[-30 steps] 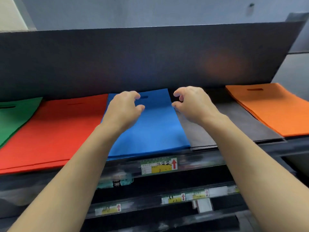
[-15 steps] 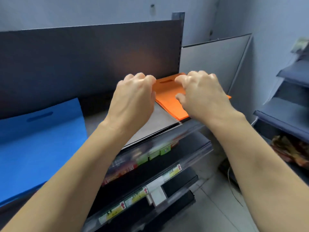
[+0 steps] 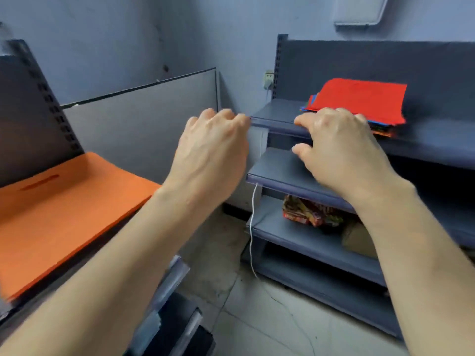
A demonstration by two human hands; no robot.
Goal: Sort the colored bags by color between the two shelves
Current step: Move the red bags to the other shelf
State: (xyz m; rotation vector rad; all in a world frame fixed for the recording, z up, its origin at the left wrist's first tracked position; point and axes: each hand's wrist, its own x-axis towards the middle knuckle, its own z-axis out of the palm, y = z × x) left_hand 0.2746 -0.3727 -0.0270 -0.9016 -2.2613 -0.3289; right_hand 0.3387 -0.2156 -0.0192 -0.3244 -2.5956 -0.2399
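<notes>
A mixed stack of colored bags (image 3: 359, 101) with a red one on top lies on the upper board of the grey shelf (image 3: 277, 114) at the right. An orange bag pile (image 3: 59, 201) lies on the dark shelf at the left. My left hand (image 3: 213, 152) hangs in the air between the two shelves, fingers loosely curled, holding nothing. My right hand (image 3: 339, 150) is stretched out in front of the grey shelf, just short of the mixed stack, fingers bent and empty.
The grey shelf has lower boards (image 3: 282, 173); one holds colorful snack packets (image 3: 311, 214) and a cardboard box (image 3: 359, 240). A white cable (image 3: 253, 227) hangs down its left post from a wall socket. A grey partition panel (image 3: 144, 119) stands between the shelves. Tiled floor (image 3: 257, 317) lies below.
The view has swung right, from the blue bag pile past the orange pile to the grey shelf. Both hands, empty throughout, have travelled with it toward the mixed stack.
</notes>
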